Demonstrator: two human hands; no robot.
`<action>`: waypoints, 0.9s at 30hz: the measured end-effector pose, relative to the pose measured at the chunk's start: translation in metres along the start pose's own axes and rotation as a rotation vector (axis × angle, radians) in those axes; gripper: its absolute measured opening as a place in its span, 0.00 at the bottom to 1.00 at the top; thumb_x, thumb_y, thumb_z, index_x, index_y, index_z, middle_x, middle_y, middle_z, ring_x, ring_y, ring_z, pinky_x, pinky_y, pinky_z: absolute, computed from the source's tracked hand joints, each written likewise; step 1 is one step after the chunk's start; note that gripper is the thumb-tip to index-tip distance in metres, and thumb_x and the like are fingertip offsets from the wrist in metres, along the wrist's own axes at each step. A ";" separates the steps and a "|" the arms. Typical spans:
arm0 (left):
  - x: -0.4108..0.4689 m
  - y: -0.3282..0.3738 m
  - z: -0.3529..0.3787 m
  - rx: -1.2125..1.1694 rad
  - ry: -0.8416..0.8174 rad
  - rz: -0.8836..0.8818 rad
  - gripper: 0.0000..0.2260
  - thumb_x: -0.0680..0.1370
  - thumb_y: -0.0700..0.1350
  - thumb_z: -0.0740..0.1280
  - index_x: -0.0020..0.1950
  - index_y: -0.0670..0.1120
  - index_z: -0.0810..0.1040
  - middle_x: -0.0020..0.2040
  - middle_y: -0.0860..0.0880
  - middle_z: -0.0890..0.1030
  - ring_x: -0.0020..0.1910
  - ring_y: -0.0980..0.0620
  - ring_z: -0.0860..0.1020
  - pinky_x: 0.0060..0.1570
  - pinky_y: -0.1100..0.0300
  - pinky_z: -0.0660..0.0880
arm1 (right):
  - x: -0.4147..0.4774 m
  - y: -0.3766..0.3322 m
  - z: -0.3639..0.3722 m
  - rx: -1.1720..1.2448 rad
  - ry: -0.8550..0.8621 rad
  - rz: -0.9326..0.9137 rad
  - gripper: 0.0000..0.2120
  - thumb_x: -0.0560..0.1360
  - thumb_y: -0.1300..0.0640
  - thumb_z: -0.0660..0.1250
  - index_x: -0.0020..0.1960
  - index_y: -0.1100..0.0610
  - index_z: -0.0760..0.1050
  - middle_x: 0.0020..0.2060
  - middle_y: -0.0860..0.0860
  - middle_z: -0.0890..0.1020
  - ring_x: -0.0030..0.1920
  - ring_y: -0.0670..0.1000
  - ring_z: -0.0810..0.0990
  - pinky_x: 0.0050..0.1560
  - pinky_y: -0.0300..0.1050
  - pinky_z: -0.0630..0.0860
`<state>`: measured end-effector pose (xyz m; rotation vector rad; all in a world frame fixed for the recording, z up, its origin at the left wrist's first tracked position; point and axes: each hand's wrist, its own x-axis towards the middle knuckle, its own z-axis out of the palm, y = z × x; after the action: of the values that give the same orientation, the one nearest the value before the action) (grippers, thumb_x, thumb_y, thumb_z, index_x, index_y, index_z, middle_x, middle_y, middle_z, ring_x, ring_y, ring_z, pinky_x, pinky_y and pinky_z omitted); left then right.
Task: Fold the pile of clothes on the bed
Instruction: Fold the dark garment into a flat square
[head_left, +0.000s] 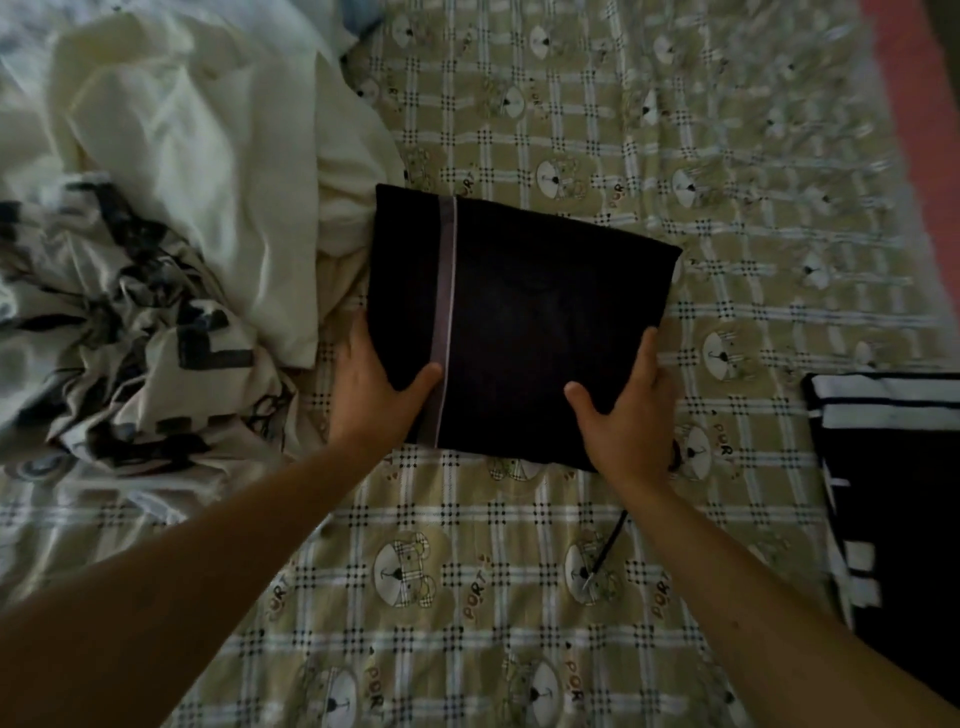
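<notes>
So, bundle: a black folded garment (519, 332) with a grey stripe (444, 322) lay mid-bed, its far left corner touching the white cloth.
Left grip: the left grip (374, 395) held the bundle's near left side, clamped on it, with the thumb on top by the stripe and the fingers along the edge, their tips hidden.
Right grip: the right grip (623, 410) was clamped likewise on the near right side, thumb on top and fingers up the edge.
Bed: the bed (519, 597) wore a checked sheet printed with bears.
Pile: the white cloth (208, 156) and a patterned cloth (130, 338) lay crumpled at left, not yet folded.
Stack: a black piece with white stripes (893, 467) lay folded at right, well apart from the bundle.
Cord: a dark cord (605, 551) trailed from the bundle's near right corner onto the sheet.
Stage: as a judgement, this piece looked finished and ready to be carried off, probably to the stack.
Risk, sag: only the near half was held, so the far layers could droop and open on lifting.
Risk, snag: the far left corner could drag the white cloth along.
Risk, cord: the loose cord could catch or hang out untidily.
</notes>
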<state>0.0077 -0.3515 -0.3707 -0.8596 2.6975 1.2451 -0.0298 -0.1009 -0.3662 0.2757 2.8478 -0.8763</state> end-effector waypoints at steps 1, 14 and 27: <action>-0.002 0.003 -0.001 -0.071 -0.030 -0.057 0.40 0.71 0.56 0.76 0.77 0.47 0.60 0.70 0.46 0.72 0.69 0.46 0.72 0.61 0.55 0.71 | 0.000 -0.003 -0.003 0.076 -0.019 0.009 0.51 0.72 0.42 0.73 0.81 0.49 0.42 0.75 0.56 0.62 0.72 0.57 0.66 0.66 0.54 0.71; -0.163 -0.013 0.003 -0.492 -0.478 -0.627 0.30 0.65 0.50 0.82 0.64 0.49 0.77 0.56 0.50 0.84 0.54 0.50 0.83 0.54 0.51 0.81 | 0.013 0.040 -0.069 0.257 -0.671 0.320 0.20 0.64 0.60 0.75 0.54 0.49 0.78 0.52 0.49 0.83 0.52 0.52 0.81 0.55 0.48 0.78; -0.136 0.021 -0.021 0.303 -0.143 0.244 0.43 0.65 0.62 0.76 0.74 0.51 0.62 0.73 0.47 0.63 0.72 0.43 0.64 0.70 0.42 0.65 | -0.180 0.063 -0.063 0.599 -0.107 0.469 0.32 0.70 0.57 0.76 0.68 0.46 0.64 0.63 0.47 0.74 0.59 0.46 0.78 0.56 0.46 0.79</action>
<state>0.1160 -0.2929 -0.3058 -0.4015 2.8306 0.8534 0.1536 -0.0375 -0.3134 0.8827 2.2002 -1.5325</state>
